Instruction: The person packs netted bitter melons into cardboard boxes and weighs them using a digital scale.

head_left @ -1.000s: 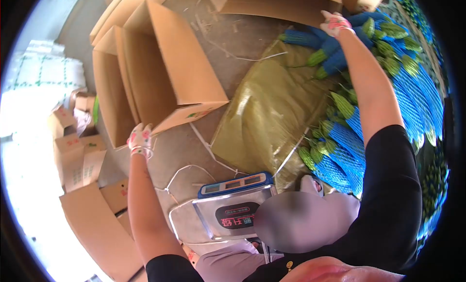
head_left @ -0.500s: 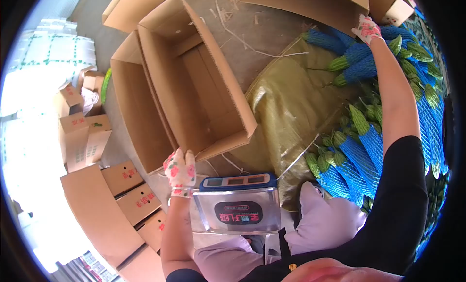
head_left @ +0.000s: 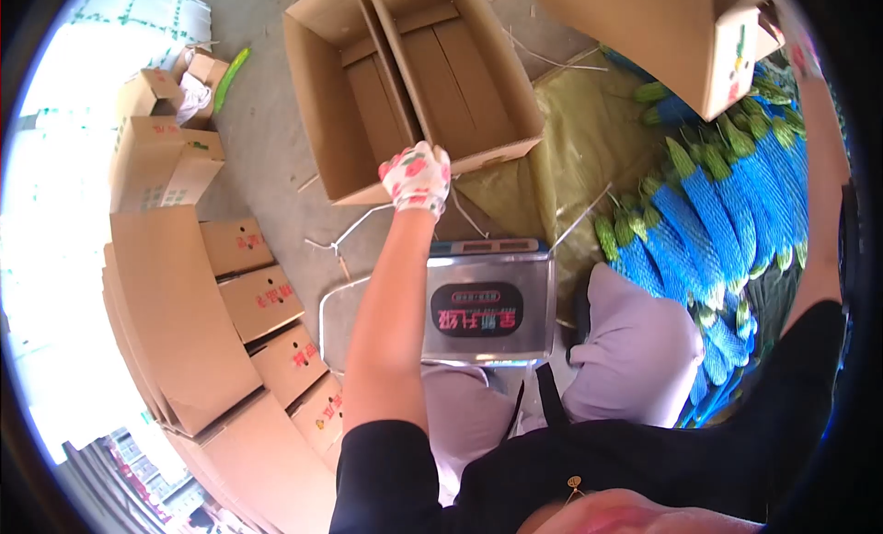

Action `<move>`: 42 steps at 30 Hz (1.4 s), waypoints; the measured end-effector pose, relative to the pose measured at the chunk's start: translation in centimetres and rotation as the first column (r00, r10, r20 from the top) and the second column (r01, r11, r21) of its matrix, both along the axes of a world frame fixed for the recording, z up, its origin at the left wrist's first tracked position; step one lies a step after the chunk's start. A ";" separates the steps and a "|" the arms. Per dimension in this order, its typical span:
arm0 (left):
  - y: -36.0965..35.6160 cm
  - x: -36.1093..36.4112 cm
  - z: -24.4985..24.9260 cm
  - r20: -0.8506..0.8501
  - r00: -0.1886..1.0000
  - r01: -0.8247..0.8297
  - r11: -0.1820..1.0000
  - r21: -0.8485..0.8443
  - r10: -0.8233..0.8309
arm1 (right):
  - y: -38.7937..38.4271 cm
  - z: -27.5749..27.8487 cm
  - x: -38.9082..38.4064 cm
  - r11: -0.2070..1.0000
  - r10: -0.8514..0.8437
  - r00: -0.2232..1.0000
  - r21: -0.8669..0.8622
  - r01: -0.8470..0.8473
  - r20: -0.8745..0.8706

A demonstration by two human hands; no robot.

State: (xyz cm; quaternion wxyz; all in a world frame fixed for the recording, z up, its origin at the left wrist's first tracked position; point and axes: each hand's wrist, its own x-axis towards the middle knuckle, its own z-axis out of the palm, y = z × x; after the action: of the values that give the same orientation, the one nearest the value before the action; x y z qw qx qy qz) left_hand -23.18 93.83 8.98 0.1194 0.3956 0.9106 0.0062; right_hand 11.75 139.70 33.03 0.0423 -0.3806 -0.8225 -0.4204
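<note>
My left hand [head_left: 417, 177], in a white glove with a red flower print, is closed on the near rim where two open cardboard boxes meet. The left box [head_left: 317, 102] and the right box [head_left: 515, 83] stand side by side, and their bottoms show bare. At the far right edge my right hand [head_left: 802, 57], in a like glove, is beside another cardboard box [head_left: 635, 37], which is tilted; its fingers are blurred and partly cut off. Just nearer than the left hand is a metal scale [head_left: 492, 336] with a blue display panel.
Green bitter melons in blue mesh sleeves [head_left: 704, 221] lie in rows at right, beside an olive-yellow sheet [head_left: 579, 120]. Flattened cardboard [head_left: 179, 304] and printed boxes [head_left: 271, 299] are stacked at left. White straps [head_left: 354, 226] lie on the floor near the scale.
The view has shifted. My left hand has moved from the left box's near edge to the rim between both boxes. My right hand has moved farther right, and the upper-right box has turned.
</note>
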 end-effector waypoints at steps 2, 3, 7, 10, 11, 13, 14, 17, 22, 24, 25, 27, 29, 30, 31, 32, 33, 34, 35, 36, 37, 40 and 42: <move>-0.5 0.7 0.5 0.055 0.998 0.013 1.000 -0.026 -0.012 | -3.7 3.8 5.1 1.000 -0.012 0.999 -0.017 0.012 -0.033; -1.1 1.1 0.7 0.094 0.995 0.027 1.000 -0.006 -0.026 | -6.6 4.4 6.8 0.998 -0.015 0.995 -0.058 0.009 -0.100; -5.8 3.1 1.1 -0.036 0.994 0.106 0.901 0.421 -0.100 | -17.7 6.8 11.4 0.987 -0.042 0.962 -0.163 -0.002 -0.270; -9.8 4.1 1.6 0.212 0.945 -0.031 0.580 0.814 -0.248 | -24.6 7.7 14.7 0.980 -0.071 0.933 -0.201 -0.001 -0.353; -9.6 4.4 0.0 0.496 0.784 -0.286 0.491 0.823 -0.374 | -26.9 8.1 15.6 0.979 -0.076 0.925 -0.206 -0.002 -0.373; -10.1 6.8 0.1 0.465 0.757 -0.271 0.427 0.863 -0.459 | -30.9 8.7 16.5 0.974 -0.092 0.909 -0.227 -0.003 -0.406; -10.3 8.6 3.1 0.154 0.900 0.032 0.414 0.910 -0.407 | -32.6 8.9 16.6 0.972 -0.091 0.903 -0.236 -0.012 -0.420; -10.2 11.3 7.2 -0.229 0.896 0.346 0.278 0.896 -0.380 | -37.5 10.3 16.4 0.970 -0.069 0.879 -0.237 -0.051 -0.472; -12.2 16.0 14.6 -0.514 0.751 0.589 0.068 0.805 -0.416 | -43.9 13.0 18.0 0.944 -0.001 0.835 -0.275 -0.180 -0.550; -14.5 18.0 16.0 -0.521 0.682 0.601 -0.011 0.799 -0.513 | -46.9 14.4 19.6 0.926 0.034 0.800 -0.282 -0.251 -0.599; -14.9 18.2 14.4 -0.522 0.618 0.529 -0.180 0.829 -0.588 | -48.4 14.8 20.2 0.907 0.053 0.778 -0.296 -0.301 -0.626; -17.3 19.0 16.0 -0.547 0.517 0.443 -0.341 0.829 -0.658 | -51.1 15.0 21.4 0.857 0.087 0.728 -0.321 -0.403 -0.680; -25.0 20.7 20.2 -0.374 0.661 0.506 0.017 0.863 -0.651 | -53.4 15.4 22.9 0.760 0.098 0.657 -0.370 -0.534 -0.748; -28.4 21.3 21.6 -0.294 0.732 0.507 0.203 0.838 -0.614 | -54.6 15.0 23.4 0.696 0.092 0.618 -0.394 -0.600 -0.780; -30.6 21.3 21.8 -0.344 0.744 0.567 0.269 0.779 -0.572 | -55.6 14.1 23.8 0.616 0.074 0.581 -0.421 -0.666 -0.811; -32.4 21.0 21.6 -0.398 0.746 0.618 0.332 0.713 -0.534 | -56.5 13.0 24.2 0.528 0.053 0.550 -0.444 -0.724 -0.834; -33.7 20.6 20.8 -0.385 0.741 0.638 0.400 0.658 -0.550 | -57.0 11.2 24.4 0.421 0.022 0.526 -0.469 -0.776 -0.850; -34.6 20.1 19.9 -0.371 0.737 0.655 0.461 0.598 -0.566 | -56.5 8.6 24.5 0.303 -0.015 0.527 -0.507 -0.807 -0.850; -35.4 19.9 19.2 -0.398 0.705 0.700 0.483 0.527 -0.587 | -56.1 5.8 24.4 0.202 -0.038 0.537 -0.533 -0.822 -0.842; -36.1 19.7 18.5 -0.427 0.676 0.735 0.503 0.455 -0.601 | -56.0 3.3 23.9 0.130 -0.079 0.551 -0.557 -0.821 -0.831; -36.7 19.5 17.7 -0.420 0.669 0.744 0.546 0.385 -0.614 | -56.7 1.9 23.4 0.035 -0.337 0.609 -0.656 -0.754 -0.718; -37.7 18.5 14.1 -0.401 0.648 0.758 0.598 0.260 -0.648 | -54.2 -0.5 25.4 0.089 -0.306 0.571 -0.620 -0.780 -0.762; -38.0 18.1 12.2 -0.376 0.665 0.742 0.630 0.230 -0.646 | -53.2 -0.8 27.8 0.192 -0.382 0.568 -0.664 -0.723 -0.729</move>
State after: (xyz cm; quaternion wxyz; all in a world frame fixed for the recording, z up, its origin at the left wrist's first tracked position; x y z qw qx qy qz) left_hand -5.05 55.81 21.18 -0.0824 0.7300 0.6742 0.0762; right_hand 39.57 86.50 32.26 0.2129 -0.3421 -0.8129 0.4205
